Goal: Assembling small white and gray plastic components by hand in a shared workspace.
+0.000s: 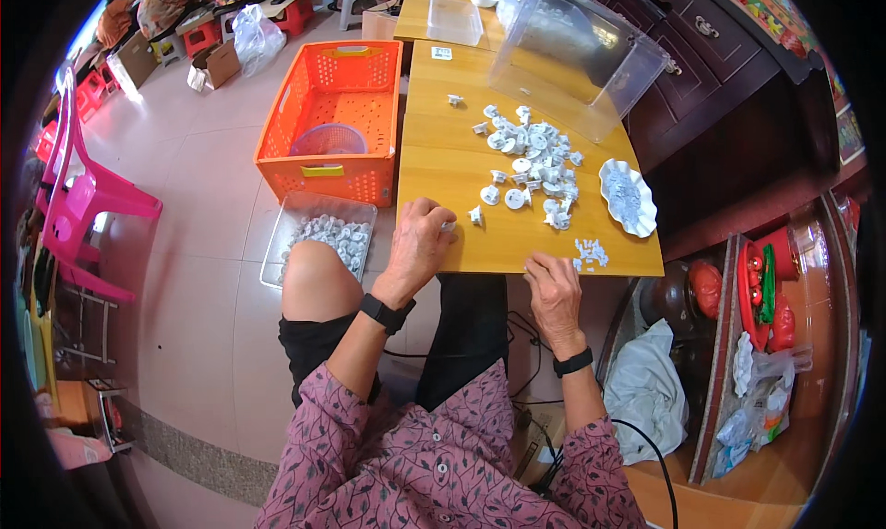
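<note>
My left hand rests curled on the bench, pinching a small white part at its fingertips. My right hand is closed at the near edge, beside the tiny white bits; whether it grips one I cannot tell. I judge I'm mid-assembly, and next I need a steady pick from the pile just beyond my hands.

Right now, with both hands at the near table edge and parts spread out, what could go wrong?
The tiny white bits lie close to the near table edge beside the right hand; a sweep could knock them to the floor. The left hand seems to pinch a small part over the edge, so a slip may drop it. The tilted clear bin might slide onto the pile.
</note>
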Motion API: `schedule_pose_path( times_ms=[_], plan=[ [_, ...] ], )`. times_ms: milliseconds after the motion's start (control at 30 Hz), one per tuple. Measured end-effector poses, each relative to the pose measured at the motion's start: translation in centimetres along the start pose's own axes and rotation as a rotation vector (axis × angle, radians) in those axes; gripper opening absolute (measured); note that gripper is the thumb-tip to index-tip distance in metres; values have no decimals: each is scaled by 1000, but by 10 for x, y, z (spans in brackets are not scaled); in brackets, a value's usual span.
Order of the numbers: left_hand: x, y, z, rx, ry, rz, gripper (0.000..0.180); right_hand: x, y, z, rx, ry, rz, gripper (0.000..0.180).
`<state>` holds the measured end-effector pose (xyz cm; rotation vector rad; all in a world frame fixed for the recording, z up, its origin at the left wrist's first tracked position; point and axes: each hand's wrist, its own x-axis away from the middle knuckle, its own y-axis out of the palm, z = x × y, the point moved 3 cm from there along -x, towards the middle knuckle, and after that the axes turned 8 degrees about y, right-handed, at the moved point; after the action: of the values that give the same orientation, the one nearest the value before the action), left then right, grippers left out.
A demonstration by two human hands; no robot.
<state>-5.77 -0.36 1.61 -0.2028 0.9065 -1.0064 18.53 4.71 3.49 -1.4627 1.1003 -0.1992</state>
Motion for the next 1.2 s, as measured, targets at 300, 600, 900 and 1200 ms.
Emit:
schedule_pose_path(
  times_ms=[300,600,900,1200],
  plan=[
    [2,8,-1,-27,-3,66,21,7,6,4,-124,59,75,13],
    [-3,5,15,-109,18,113,28,14,13,-20,-562,478,81,8],
    [19,6,43,453,-68,-32,13,5,9,-46,-907,664,-185,16],
    [35,11,45,828,-497,-312,26,-2,2,-73,-328,142,-60,6]
  ],
)
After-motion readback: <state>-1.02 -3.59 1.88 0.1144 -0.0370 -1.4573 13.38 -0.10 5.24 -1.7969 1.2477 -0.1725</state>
